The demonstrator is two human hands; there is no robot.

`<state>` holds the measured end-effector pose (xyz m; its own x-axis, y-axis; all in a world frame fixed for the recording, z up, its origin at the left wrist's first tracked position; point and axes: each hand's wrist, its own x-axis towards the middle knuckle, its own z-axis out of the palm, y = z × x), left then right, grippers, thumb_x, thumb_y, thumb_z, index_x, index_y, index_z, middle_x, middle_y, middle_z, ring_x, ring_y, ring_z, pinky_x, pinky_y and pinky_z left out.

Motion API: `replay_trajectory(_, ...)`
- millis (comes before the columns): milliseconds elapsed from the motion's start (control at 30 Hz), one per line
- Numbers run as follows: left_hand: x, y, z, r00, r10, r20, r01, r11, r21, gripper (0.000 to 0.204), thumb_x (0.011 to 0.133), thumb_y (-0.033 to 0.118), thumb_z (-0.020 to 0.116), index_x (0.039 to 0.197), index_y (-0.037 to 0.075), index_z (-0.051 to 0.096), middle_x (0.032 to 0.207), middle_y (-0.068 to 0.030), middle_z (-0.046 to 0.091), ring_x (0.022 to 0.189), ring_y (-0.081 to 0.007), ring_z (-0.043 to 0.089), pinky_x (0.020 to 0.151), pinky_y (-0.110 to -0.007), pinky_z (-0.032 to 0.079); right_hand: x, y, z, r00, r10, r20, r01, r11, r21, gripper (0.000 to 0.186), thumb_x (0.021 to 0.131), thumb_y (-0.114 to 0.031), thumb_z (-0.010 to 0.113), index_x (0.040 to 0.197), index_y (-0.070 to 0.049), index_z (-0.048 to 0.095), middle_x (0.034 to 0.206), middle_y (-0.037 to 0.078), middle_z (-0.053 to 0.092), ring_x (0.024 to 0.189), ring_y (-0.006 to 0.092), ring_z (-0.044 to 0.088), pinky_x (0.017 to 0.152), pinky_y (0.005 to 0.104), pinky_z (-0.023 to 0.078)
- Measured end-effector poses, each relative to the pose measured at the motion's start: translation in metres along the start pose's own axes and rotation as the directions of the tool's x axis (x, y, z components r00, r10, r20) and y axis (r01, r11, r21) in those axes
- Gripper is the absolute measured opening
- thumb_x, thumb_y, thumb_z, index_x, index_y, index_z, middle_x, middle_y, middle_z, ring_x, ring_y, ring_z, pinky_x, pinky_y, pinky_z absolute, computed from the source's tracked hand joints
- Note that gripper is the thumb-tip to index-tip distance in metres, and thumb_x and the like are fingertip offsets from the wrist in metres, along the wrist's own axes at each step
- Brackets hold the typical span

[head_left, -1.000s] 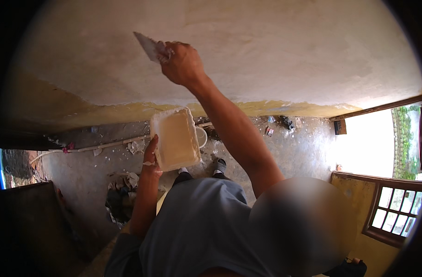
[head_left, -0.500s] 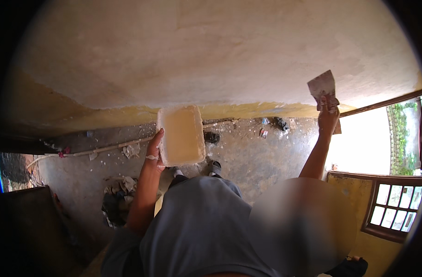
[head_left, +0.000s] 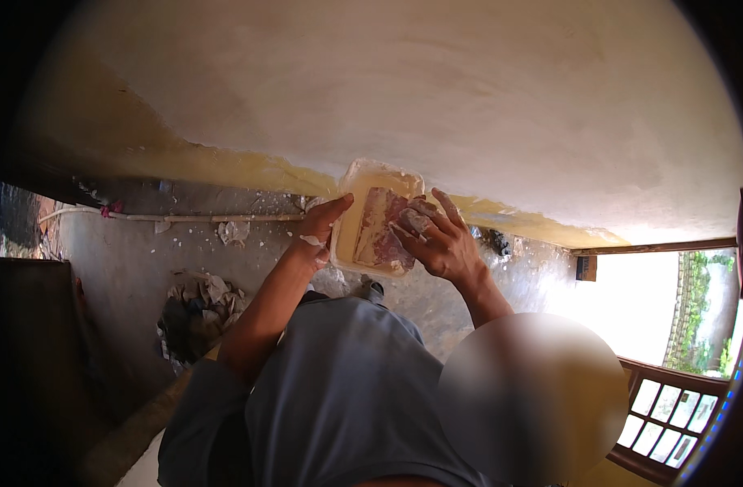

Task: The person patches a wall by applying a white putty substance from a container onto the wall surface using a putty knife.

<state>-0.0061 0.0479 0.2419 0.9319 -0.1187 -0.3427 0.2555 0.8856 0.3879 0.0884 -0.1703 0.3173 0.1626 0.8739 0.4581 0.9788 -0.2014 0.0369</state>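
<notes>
My left hand (head_left: pixel 326 226) grips a shallow rectangular plastic tub (head_left: pixel 377 167) by its left side, the thumb over the rim. Cream-coloured paste coats the tub's rim and walls. Inside the tub lies the wide blade of a putty knife (head_left: pixel 380 223), smeared with pale paste. My right hand (head_left: pixel 443 239) holds that knife from the right, with some fingers spread over it. The handle is mostly hidden under the hand. White paste marks both hands. Just beyond the tub rises a wall (head_left: pixel 404 89) with a pale smooth coat above a yellowish strip.
A long pole (head_left: pixel 217 217) lies along the wall's foot. Crumpled sacks or rags (head_left: pixel 201 312) are heaped on the concrete floor (head_left: pixel 120 292) to the left. A bright doorway (head_left: pixel 631 300) and a paned window (head_left: pixel 668 418) are on the right. White flecks dot the floor.
My right hand has come down and left from the wall, bringing the putty knife into the tub. The tub has shifted right and slightly up in view, still in my left hand.
</notes>
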Motion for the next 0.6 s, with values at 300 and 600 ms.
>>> replay_trajectory(300,-0.003,-0.006,-0.002,0.997,0.060,-0.053,-0.058,0.998,0.039,0.049,0.090,0.033,0.069,0.119,-0.005,0.060,0.106,-0.0137,0.069,0.093,-0.0199,0.070,0.076,-0.030,0.060,0.016,0.010,-0.005,0.999,-0.045,-0.001,0.045,0.998,0.050,0.025,0.078,-0.013,0.069,0.102,-0.016,0.075,0.100,0.004,0.068,0.099,0.0247,0.066,0.102,0.0489,0.046)
replay_trajectory(600,-0.003,-0.003,0.000,0.988,0.134,-0.081,-0.134,0.991,0.006,0.046,0.091,0.033,0.068,0.117,-0.005,0.061,0.101,-0.0108,0.069,0.085,-0.0161,0.070,0.068,-0.027,0.059,0.015,0.020,-0.030,0.465,0.609,0.643,-0.711,-0.177,0.681,0.021,0.086,-0.013,0.074,0.099,0.003,0.069,0.089,0.008,0.072,0.075,0.0126,0.063,0.068,0.0304,0.051)
